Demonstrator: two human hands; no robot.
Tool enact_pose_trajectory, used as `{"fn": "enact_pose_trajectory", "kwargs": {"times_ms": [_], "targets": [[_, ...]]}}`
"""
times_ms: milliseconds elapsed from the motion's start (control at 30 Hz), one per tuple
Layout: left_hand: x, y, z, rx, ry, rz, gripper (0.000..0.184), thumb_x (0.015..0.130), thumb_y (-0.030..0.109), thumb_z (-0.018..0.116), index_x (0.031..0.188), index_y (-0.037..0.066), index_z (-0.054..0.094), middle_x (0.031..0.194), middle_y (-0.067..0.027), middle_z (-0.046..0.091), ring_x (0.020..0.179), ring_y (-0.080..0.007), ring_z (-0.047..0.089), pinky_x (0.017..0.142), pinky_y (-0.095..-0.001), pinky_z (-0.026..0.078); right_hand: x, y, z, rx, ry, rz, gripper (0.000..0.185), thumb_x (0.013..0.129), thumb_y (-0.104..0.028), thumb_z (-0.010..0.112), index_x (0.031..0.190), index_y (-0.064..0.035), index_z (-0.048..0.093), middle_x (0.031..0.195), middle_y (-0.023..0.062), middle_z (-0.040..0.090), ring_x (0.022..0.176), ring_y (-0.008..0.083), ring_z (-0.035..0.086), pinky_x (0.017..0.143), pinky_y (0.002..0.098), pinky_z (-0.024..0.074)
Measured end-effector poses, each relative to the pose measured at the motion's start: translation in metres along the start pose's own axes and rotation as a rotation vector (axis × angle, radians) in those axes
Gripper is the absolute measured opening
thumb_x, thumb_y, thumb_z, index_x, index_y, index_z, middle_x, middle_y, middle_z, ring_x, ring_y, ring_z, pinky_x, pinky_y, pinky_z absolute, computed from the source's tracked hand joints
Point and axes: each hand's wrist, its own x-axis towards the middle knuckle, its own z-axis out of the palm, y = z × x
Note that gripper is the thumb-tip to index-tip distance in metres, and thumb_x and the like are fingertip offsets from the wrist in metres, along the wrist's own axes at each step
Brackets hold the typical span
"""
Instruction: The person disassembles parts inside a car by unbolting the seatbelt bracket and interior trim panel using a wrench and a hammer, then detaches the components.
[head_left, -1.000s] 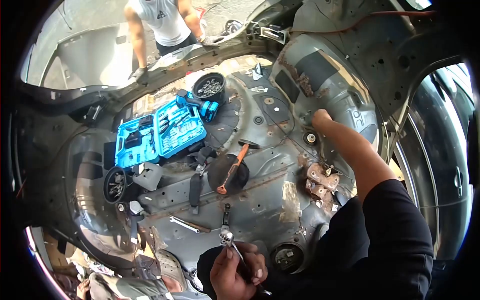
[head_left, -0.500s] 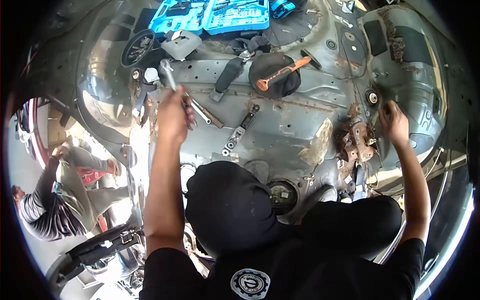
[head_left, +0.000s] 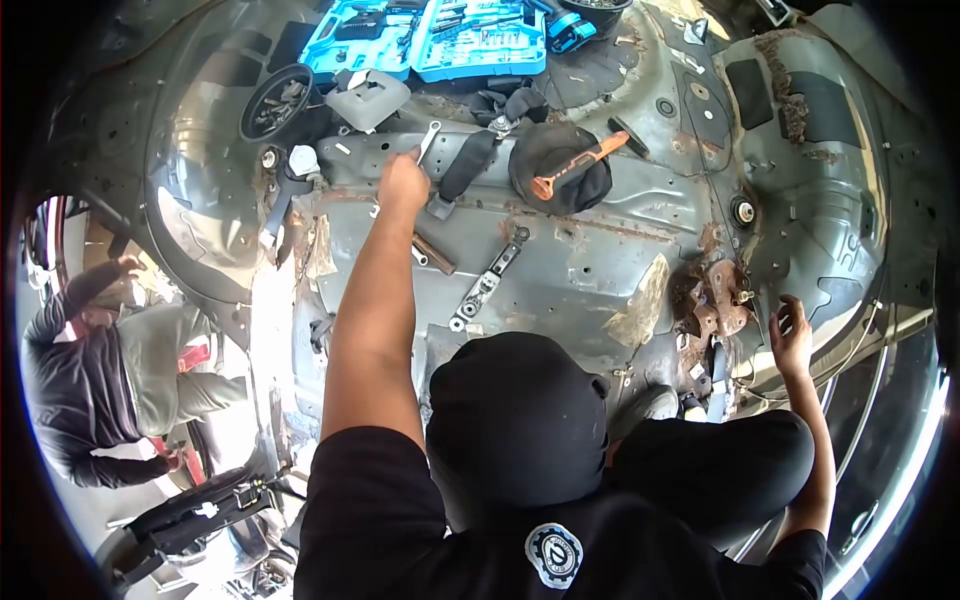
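Observation:
My left hand (head_left: 404,184) is closed around a silver wrench (head_left: 430,140), whose ring end points up beside a black belt strap (head_left: 468,167). Partly under this hand, another wrench (head_left: 419,256) lies near a brown-handled tool (head_left: 434,255) on the grey metal floor. My right hand (head_left: 791,338) is held at the right with curled fingers apart and nothing visible in it. Rusty brackets (head_left: 722,300) are just left of it. A hammer with an orange handle (head_left: 580,164) rests across a round black object (head_left: 548,150). A black and silver ratchet-like part (head_left: 490,279) lies mid-floor.
An open blue tool case (head_left: 480,72) and a blue power tool (head_left: 569,30) are at the top. A black tub of metal parts (head_left: 278,104) stands beside a grey cover (head_left: 368,100). Another person (head_left: 100,380) is outside at the left.
My left hand has swung from low centre to the upper left, then a little right, with the wrench. My right hand has come down from the wheel arch, its fingers now apart.

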Motion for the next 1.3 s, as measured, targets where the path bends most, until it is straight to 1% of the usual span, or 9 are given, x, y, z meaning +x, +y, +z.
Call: {"fn": "enact_pose_trajectory", "kwargs": {"times_ms": [200, 367, 433, 467, 500, 600, 767, 1000, 1300], "targets": [[-0.005, -0.002, 0.014, 0.222, -0.026, 0.084, 0.051, 0.095, 0.015, 0.059, 0.145, 0.024, 0.059, 0.127, -0.0164, 0.06, 0.124, -0.0404, 0.056, 0.104, -0.0481, 0.051, -0.005, 0.002, 0.013, 0.074, -0.025, 0.081, 0.038, 0.091, -0.005, 0.069, 0.127, -0.0047, 0.057, 0.085, 0.0106, 0.066, 0.062, 0.0227, 0.063, 0.062, 0.0358, 0.0506], [-0.053, -0.027, 0.018, -0.009, 0.316, 0.002, 0.054, 0.093, 0.032, 0.068, 0.135, 0.0, 0.059, 0.125, -0.0269, 0.063, 0.117, -0.0443, 0.061, 0.103, -0.0495, 0.049, 0.006, -0.021, 0.004, 0.086, 0.01, 0.092, 0.039, 0.091, -0.005, 0.071, 0.128, -0.0057, 0.059, 0.084, 0.0111, 0.067, 0.067, 0.0229, 0.066, 0.065, 0.036, 0.0535], [-0.093, -0.051, 0.034, -0.05, 0.273, -0.076, 0.069, 0.093, 0.047, 0.068, 0.139, -0.002, 0.052, 0.126, -0.0271, 0.065, 0.111, -0.0447, 0.066, 0.095, -0.0512, 0.053, 0.011, -0.023, -0.001, 0.066, 0.025, 0.133, 0.041, 0.091, -0.012, 0.073, 0.129, -0.0068, 0.059, 0.086, 0.0122, 0.069, 0.07, 0.029, 0.068, 0.066, 0.0408, 0.0549], [-0.118, -0.011, -0.006, 0.006, -0.052, -0.314, 0.08, 0.091, 0.053, 0.07, 0.143, -0.003, 0.047, 0.121, -0.0273, 0.068, 0.111, -0.0456, 0.066, 0.094, -0.0522, 0.053, 0.012, -0.014, 0.004, 0.069, 0.052, 0.172, 0.04, 0.092, -0.017, 0.073, 0.128, -0.0072, 0.059, 0.085, 0.0127, 0.069, 0.071, 0.0306, 0.069, 0.067, 0.0432, 0.0554], [-0.124, -0.058, 0.039, 0.052, 0.025, -0.155, 0.089, 0.088, 0.057, 0.07, 0.146, -0.003, 0.041, 0.116, -0.027, 0.07, 0.109, -0.0462, 0.067, 0.093, -0.0534, 0.053, 0.016, -0.019, -0.001, 0.064, 0.005, 0.23, 0.039, 0.092, -0.019, 0.072, 0.127, -0.007, 0.059, 0.085, 0.0134, 0.07, 0.072, 0.033, 0.069, 0.068, 0.0443, 0.0559], [-0.136, -0.042, 0.039, -0.039, -0.002, -0.129, 0.08, 0.084, 0.053, 0.077, 0.136, 0.0, 0.046, 0.113, -0.0282, 0.07, 0.108, -0.0474, 0.067, 0.092, -0.0568, 0.052, 0.03, -0.026, -0.003, 0.083, 0.068, 0.149, 0.038, 0.091, -0.023, 0.07, 0.123, -0.0069, 0.058, 0.087, 0.0147, 0.071, 0.083, 0.037, 0.07, 0.075, 0.0476, 0.0552], [-0.113, -0.069, 0.056, -0.701, -0.146, -0.444, 0.059, 0.087, 0.026, 0.078, 0.131, -0.001, 0.049, 0.086, -0.0184, 0.071, 0.051, -0.0255, 0.067, 0.044, -0.035, 0.051, 0.049, -0.048, -0.005, 0.094, 0.105, 0.138, 0.038, 0.09, -0.025, 0.067, 0.122, -0.0077, 0.057, 0.089, 0.0135, 0.071, 0.086, 0.0358, 0.07, 0.077, 0.0472, 0.0557], [-0.134, -0.043, 0.003, -0.83, 0.056, -0.421, 0.049, 0.094, 0.023, 0.067, 0.134, 0.001, 0.05, 0.082, -0.0118, 0.063, 0.052, -0.0189, 0.059, 0.046, -0.0303, 0.046, 0.063, -0.068, 0.004, 0.236, 0.229, 0.16, 0.039, 0.089, -0.026, 0.067, 0.121, -0.0062, 0.056, 0.096, 0.015, 0.072, 0.093, 0.039, 0.069, 0.081, 0.0499, 0.0544], [-0.151, 0.124, -0.127, -0.948, 0.049, 0.081, 0.039, 0.102, 0.019, 0.052, 0.138, 0.004, 0.051, 0.077, -0.0033, 0.053, 0.054, -0.0104, 0.049, 0.048, -0.0243, 0.039, 0.041, -0.046, -0.002, 0.405, 0.12, 0.344, 0.036, 0.088, -0.032, 0.07, 0.114, -0.0078, 0.066, 0.091, 0.0148, 0.074, 0.093, 0.0361, 0.07, 0.084, 0.0472, 0.055]]}}
